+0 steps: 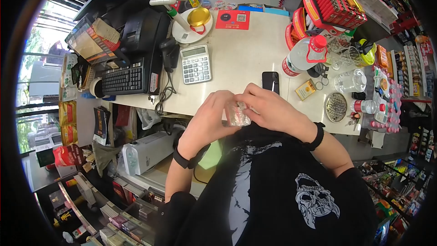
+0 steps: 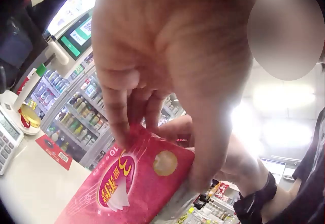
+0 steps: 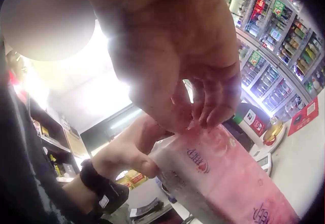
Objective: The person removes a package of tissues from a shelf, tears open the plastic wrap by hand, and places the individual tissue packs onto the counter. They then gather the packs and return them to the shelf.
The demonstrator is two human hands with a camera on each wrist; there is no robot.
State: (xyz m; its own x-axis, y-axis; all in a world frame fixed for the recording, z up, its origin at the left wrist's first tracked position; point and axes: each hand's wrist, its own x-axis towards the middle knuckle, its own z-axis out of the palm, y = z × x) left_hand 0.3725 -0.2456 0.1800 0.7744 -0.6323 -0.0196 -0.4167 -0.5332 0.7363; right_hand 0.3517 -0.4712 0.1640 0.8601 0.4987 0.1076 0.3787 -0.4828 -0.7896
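Observation:
A pink plastic-wrapped tissue pack [image 2: 134, 183] is held between both hands at the counter's near edge; in the head view the pack [image 1: 238, 115] looks pale and shiny. The left hand [image 1: 210, 117] grips one side, its thumb and fingers around the pack's end in the left wrist view [image 2: 167, 66]. The right hand [image 1: 268, 108] pinches the wrapper at the top end; in the right wrist view this hand [image 3: 177, 56] has its fingertips bunched on the film of the pack [image 3: 218, 173]. Whether the film is torn cannot be told.
On the counter [image 1: 246, 50] are a calculator [image 1: 195, 64], a black phone [image 1: 270, 82], a yellow box [image 1: 305, 89], a large red-capped bottle [image 1: 302, 54] and a red QR card [image 1: 232, 19]. A keyboard [image 1: 123, 79] lies at left, a lighter rack [image 1: 334, 4] at back right.

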